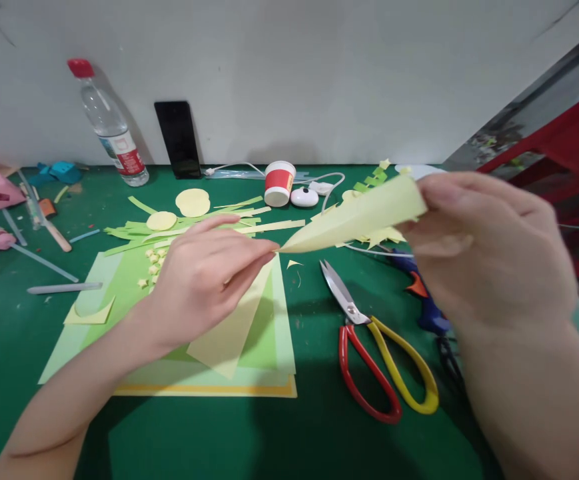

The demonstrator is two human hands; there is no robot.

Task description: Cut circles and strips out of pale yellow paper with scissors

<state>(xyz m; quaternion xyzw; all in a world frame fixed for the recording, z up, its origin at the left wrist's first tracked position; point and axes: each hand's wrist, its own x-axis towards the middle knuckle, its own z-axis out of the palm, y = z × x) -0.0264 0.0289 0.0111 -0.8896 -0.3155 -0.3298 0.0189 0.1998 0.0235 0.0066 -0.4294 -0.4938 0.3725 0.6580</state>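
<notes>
A pale yellow-green piece of paper (349,217), rolled or curled to a narrow point, is stretched between my two hands above the table. My left hand (209,273) pinches its pointed end between thumb and fingers. At the wider end, my right hand (489,247) grips the paper by its edge. Below, scissors (354,313) with one red and one yellow handle lie with their blades nearly together. Under my left hand is a stack of green and yellow paper sheets (249,380), with a cream strip (219,347) and small folded paper stars (155,260) on top.
Cut paper strips (124,233) and pale discs (192,202) lie behind my left hand. A paper cup (279,183), a water bottle (112,127) and a phone (178,140) stand by the wall. A blue glue gun (432,313) lies beside my right wrist.
</notes>
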